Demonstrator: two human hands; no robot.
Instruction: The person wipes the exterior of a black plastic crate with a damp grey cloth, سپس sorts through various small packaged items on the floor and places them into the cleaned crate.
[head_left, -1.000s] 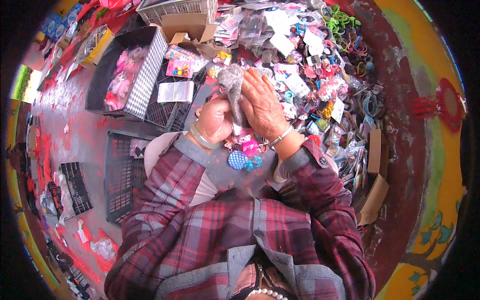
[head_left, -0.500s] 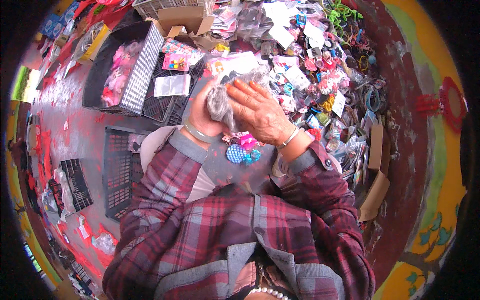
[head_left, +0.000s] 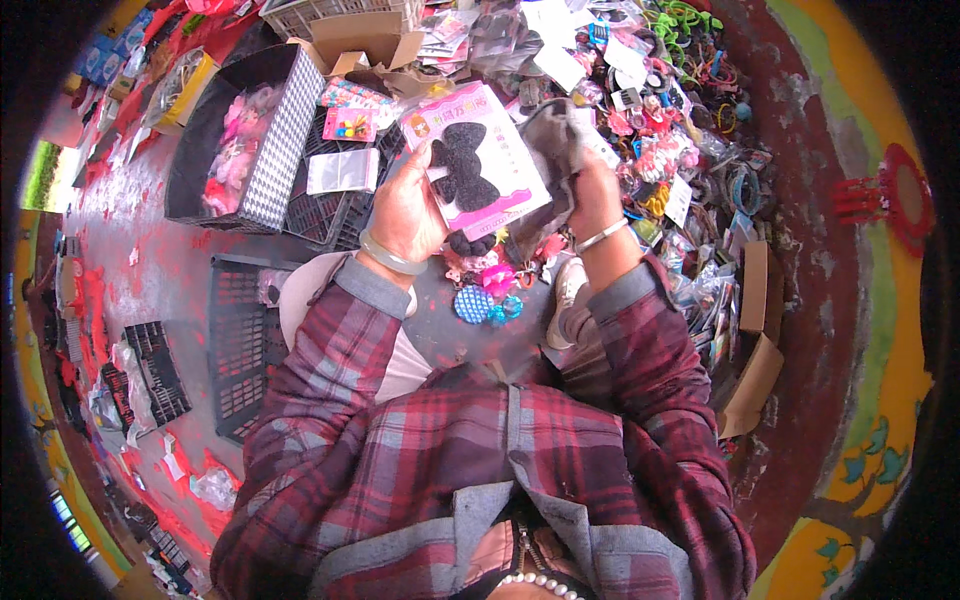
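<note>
Looking down: I see my two hands raised over a floor strewn with hair accessories.
Change: a moment ago my right hand pressed a grey cloth over the card; now the cloth is drawn off to the right and the card's face is bare, so I judge the wiping of this card is about done.
Far left: a black crate (head_left: pixel 225 150) with a checked white wall, holding pink fluffy pieces.
Left of centre: a clear flat bag (head_left: pixel 342 170) lies on a black grid tray (head_left: pixel 340 215); above it sits a small pink packet (head_left: pixel 350 124) with coloured dots.
Left hand (head_left: pixel 405 210): closed on the card's lower left edge, bangle at the wrist.
Card (head_left: pixel 478 165): pink rectangle, tilted, carrying a black bow shape; held up between both hands.
Right hand (head_left: pixel 590 190): fingers closed around the cloth (head_left: pixel 555 140), bunched against the card's right edge, bangle at the wrist.
Below the hands: a blue mesh round piece (head_left: pixel 473 304) and pink clips on the floor.
Right: a heap (head_left: pixel 680 110) of bagged hair bands and clips, many colours, with white tags.
Far right: brown cardboard boxes (head_left: pixel 760 330), flaps open.
</note>
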